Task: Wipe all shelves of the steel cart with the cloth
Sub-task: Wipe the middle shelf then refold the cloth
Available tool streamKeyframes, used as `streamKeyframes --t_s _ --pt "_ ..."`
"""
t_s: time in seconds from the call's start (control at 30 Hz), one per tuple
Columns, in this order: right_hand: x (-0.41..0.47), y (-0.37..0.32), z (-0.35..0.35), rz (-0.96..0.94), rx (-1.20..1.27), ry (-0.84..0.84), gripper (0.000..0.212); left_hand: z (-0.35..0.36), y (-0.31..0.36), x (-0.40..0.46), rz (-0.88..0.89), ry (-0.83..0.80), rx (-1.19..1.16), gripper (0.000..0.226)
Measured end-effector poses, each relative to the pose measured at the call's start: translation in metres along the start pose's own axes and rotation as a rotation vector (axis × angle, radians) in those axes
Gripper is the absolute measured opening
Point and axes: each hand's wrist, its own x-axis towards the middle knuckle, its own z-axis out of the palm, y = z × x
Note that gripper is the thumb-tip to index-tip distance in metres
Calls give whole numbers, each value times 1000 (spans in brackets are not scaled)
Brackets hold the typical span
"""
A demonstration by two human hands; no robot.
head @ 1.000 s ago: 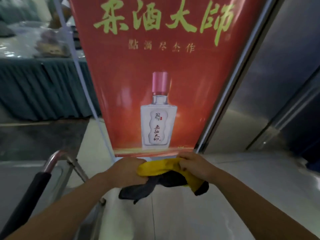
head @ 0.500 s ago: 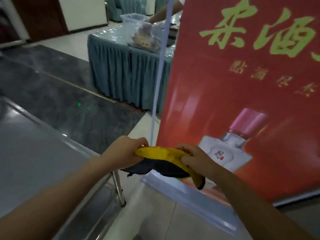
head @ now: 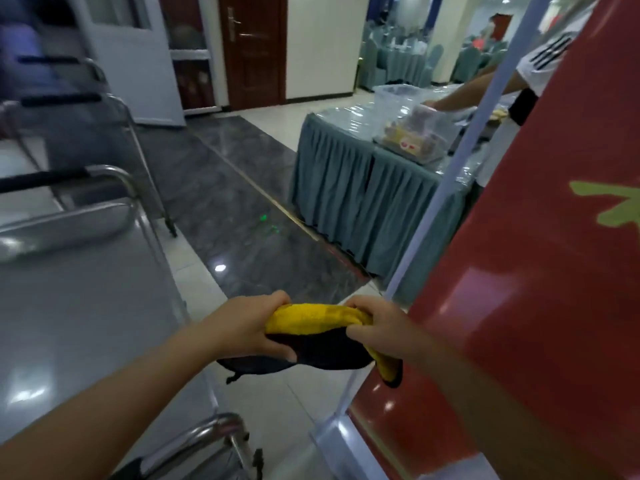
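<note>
A yellow and dark cloth (head: pixel 313 323) is bunched between both hands in front of me, above the floor. My left hand (head: pixel 252 323) grips its left end and my right hand (head: pixel 375 325) grips its right end. The steel cart (head: pixel 79 299) stands at the left; its flat top shelf fills the lower left of the view, with a tubular handle rail (head: pixel 117 209) at the far end and another rail (head: pixel 214 427) near me. The lower shelves are hidden.
A red standing banner (head: pixel 536 306) rises close on the right. Further steel carts (head: pixel 104 109) stand behind at the left. A table with a green skirt (head: pixel 349 188) holds plastic containers (head: pixel 415 133), and another person's arm reaches over it. Tiled floor lies between.
The view has swung left from the banner toward the cart and the room. Both hands have kept hold of the cloth and stayed together in front of me.
</note>
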Motion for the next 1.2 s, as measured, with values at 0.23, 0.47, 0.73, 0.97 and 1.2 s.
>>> streamKeyframes --t_s 0.23,0.47,0.73,0.97,1.2 --pt "99 -19 -5 -189 29 -342 14 -17 -21 -17 -368 192 144 32" --pt "148 -84 56 -379 69 -665 12 -29 -66 -98 -683 331 300 45" --pt "173 -171 122 -460 143 -830 30 5 -98 -173 -1157 326 -172 80" --pt "185 -208 170 -527 55 -968 41 4 -82 -199 -840 819 -826 61" --pt "223 -236 216 -732 83 -1148 39 5 -101 -185 -1025 1084 -679 39"
